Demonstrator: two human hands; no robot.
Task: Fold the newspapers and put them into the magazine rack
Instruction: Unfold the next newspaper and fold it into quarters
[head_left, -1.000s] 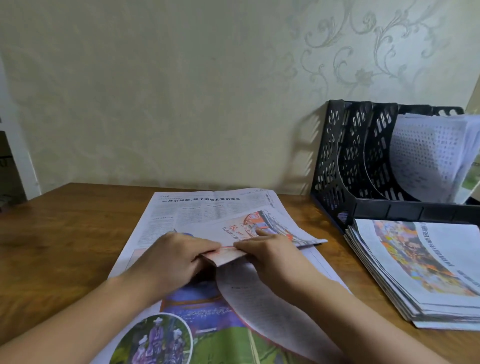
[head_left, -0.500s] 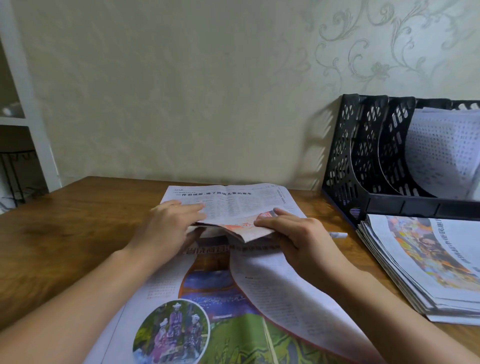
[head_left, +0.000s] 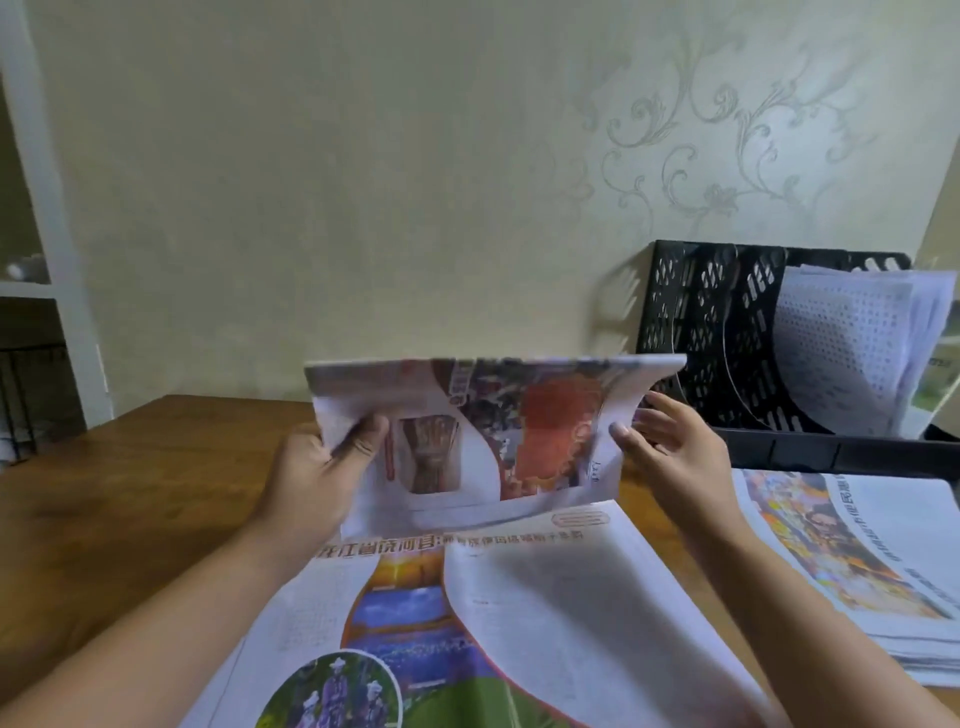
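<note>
Nearest the person, an open newspaper (head_left: 467, 623) lies flat on the wooden table (head_left: 130, 519), colour pages up, with one page bowed upward at its centre. Above its far edge, the folded newspaper (head_left: 483, 441) is held upright, clear of the table. The left hand (head_left: 322, 467) grips the left edge, thumb across the front and the remaining fingers hidden behind the sheet. The right hand (head_left: 670, 452) is at the right edge with fingers extended and spread; the thumb touches or nearly touches the paper, but whether it actually pinches the edge cannot be told. To the right, a stack of newspapers (head_left: 857, 571) rests on the table, just in front of the black magazine rack (head_left: 727, 338) that stands against the wall (head_left: 363, 182). The rack's right compartment already holds folded papers (head_left: 852, 348); the two left compartments appear vacant. Risk assessment: support seems to come from the left hand mainly, so the thin folded sheet may sag, twist, or spring open during transfer; a firm hold on the right edge would prevent this. A limp leading edge may also catch on a perforated divider and crumple instead of sliding in. The stack in front of the rack restricts a low approach, so entry from above looks advisable. A white shelf unit (head_left: 41, 260) stands at the far left.
</note>
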